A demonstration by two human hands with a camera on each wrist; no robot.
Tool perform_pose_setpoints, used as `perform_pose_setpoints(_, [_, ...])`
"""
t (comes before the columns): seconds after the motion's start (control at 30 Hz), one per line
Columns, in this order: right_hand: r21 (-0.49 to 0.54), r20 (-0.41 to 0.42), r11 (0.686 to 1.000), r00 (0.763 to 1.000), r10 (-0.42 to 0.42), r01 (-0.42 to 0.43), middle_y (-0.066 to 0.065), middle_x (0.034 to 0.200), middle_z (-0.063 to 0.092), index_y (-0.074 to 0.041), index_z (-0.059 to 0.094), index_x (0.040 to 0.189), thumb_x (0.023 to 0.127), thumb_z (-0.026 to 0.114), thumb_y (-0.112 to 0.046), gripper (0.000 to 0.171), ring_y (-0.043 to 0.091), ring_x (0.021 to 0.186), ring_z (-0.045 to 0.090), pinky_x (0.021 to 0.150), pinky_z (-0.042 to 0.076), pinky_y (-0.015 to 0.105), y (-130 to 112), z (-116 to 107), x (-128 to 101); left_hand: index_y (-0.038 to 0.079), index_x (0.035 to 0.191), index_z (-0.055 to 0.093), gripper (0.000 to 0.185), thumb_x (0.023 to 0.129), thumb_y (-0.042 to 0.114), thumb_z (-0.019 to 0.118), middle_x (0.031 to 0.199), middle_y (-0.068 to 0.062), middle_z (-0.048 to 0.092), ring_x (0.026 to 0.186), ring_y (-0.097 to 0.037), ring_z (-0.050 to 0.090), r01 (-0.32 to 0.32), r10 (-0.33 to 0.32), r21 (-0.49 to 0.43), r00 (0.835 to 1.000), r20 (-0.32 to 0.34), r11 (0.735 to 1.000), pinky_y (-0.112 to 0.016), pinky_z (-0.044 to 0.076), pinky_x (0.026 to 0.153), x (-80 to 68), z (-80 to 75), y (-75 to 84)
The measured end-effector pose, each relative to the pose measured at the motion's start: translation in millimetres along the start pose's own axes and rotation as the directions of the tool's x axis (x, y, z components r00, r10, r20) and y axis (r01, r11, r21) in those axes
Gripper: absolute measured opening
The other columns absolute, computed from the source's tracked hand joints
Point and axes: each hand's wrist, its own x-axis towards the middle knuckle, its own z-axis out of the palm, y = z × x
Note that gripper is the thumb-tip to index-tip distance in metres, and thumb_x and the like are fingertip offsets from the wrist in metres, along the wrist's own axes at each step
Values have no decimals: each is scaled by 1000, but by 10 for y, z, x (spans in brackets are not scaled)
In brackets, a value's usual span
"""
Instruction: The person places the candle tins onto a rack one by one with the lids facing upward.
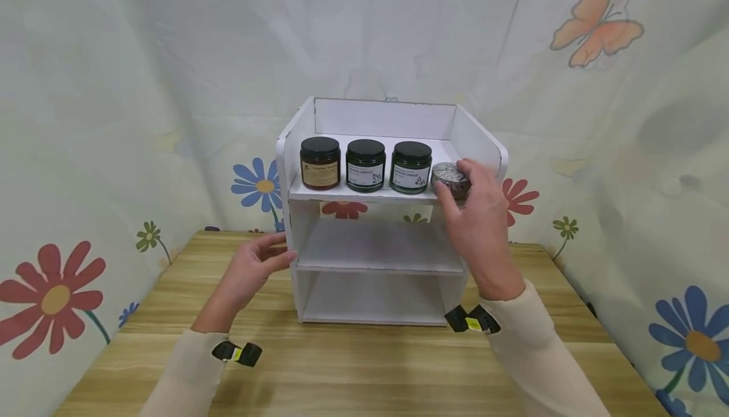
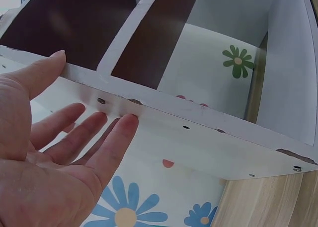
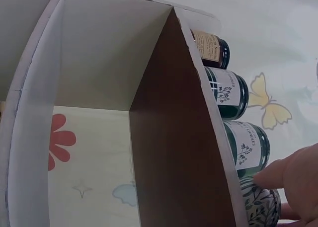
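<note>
My right hand (image 1: pixel 483 230) grips a round tin (image 1: pixel 446 175) with a black-and-white leaf pattern, thumb on one side and fingers on the other. The tin is at the right end of the top tier of a white three-tier shelf (image 1: pixel 384 104). To its left stand two green candle jars (image 1: pixel 411 176) (image 1: pixel 365 175) with white labels and a brown jar (image 1: pixel 321 173) with a tan label, all black-lidded. In the left wrist view, my left hand (image 2: pixel 54 152) touches the shelf's left side panel (image 2: pixel 164 137), thumb at its front edge, fingers extended along the outer face.
The shelf stands on a wood-grain table (image 1: pixel 364 366). Its middle tier (image 1: pixel 378 246) and bottom tier (image 1: pixel 373 300) hold nothing. A pale curtain (image 1: pixel 171 56) printed with flowers and a butterfly hangs behind and on both sides.
</note>
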Motion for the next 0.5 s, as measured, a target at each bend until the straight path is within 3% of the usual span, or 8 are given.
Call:
perform_pose_setpoints(0.27, [-19, -41, 1000, 999, -23, 23, 19, 152, 52, 3, 54, 142, 97, 71, -27, 56, 36, 138, 52, 117, 44, 50, 1, 49, 6, 19, 148, 55, 68, 91, 50, 74, 151, -8, 54, 133, -34, 59, -5, 5, 2, 1000, -1, 1000, -50, 54, 106, -3, -5, 16])
perform_pose_setpoints(0.5, [-51, 16, 998, 1000, -19, 20, 21, 155, 49, 2, 52, 144, 100, 66, -24, 53, 39, 143, 47, 118, 41, 53, -22, 29, 47, 20, 149, 54, 69, 91, 51, 74, 150, -8, 55, 133, -34, 59, 0, 0, 9, 1000, -2, 1000, -50, 53, 107, -9, -7, 16])
